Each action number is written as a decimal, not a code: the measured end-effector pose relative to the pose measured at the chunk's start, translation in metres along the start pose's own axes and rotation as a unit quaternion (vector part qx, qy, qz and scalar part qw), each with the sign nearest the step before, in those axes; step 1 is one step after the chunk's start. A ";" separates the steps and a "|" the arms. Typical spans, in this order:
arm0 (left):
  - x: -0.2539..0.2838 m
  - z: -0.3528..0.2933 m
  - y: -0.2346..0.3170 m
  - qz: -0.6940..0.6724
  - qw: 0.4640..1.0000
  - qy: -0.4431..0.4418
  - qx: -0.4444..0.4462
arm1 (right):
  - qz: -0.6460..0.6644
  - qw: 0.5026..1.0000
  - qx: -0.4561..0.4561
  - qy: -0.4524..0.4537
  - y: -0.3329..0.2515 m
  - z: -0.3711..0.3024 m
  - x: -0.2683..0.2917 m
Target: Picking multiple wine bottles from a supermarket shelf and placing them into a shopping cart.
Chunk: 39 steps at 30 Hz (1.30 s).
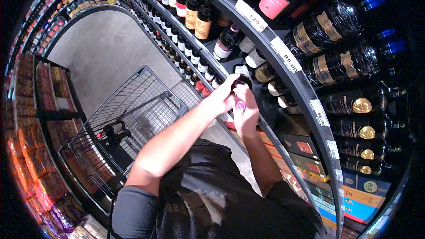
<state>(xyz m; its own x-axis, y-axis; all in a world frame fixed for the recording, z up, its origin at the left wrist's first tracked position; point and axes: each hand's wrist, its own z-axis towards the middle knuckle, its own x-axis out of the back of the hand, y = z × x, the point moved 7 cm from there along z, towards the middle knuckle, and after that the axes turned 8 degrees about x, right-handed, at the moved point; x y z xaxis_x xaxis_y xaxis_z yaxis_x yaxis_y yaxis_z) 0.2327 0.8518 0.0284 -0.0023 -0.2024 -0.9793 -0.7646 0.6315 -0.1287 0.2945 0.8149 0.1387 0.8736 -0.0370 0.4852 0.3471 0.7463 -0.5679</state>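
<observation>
Head view, inspection of the work in hand: we find one bottle with a purple top (240, 105) held at the mid-scene, just beside the wine shelf (305, 85) that curves along the right side. Its top faces the camera. We note dark glass and a pale label past the fingers, but cannot tell whether they belong to the same bottle.

Left hand (222, 96): closed on the bottle from the left, fingers bent at its far side. Right hand (246, 111): closed around the bottle near its top, on the near right. We record no free hand.

We judge the step to be handling or examining a single bottle at the shelf; we cannot tell whether it is being taken or returned.

At left we find a wire shopping cart (166, 87) holding dark bottles (116, 128), well apart from the hands. A white-labelled bottle (223, 49) stands on the shelf, far side of the hands.

In our judgement, the next move calls for a firm two-handed grip and a clear path past the shelf edge and neighbouring bottles, glass knocking glass being the chief risk.
</observation>
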 end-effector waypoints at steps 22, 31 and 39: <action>0.054 -0.317 -0.046 0.003 0.971 0.131 -0.200 | -0.015 0.938 0.149 -0.313 -0.235 -0.071 -0.124; 0.134 -0.410 -0.050 -0.002 0.936 0.251 -0.245 | 0.033 0.858 0.174 -0.482 -0.266 -0.124 -0.211; 0.211 -0.468 -0.050 -0.027 0.908 0.319 -0.271 | 0.072 0.779 0.159 -0.602 -0.277 -0.177 -0.288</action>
<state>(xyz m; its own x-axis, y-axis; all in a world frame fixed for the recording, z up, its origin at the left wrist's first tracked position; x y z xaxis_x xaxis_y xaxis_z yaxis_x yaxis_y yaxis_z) -0.0312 0.4271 -0.0989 -0.1959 -0.7236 -0.6619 -0.9791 0.1819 0.0909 0.0069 0.5011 0.0381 -0.1248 0.5704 0.8118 0.0063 0.8187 -0.5743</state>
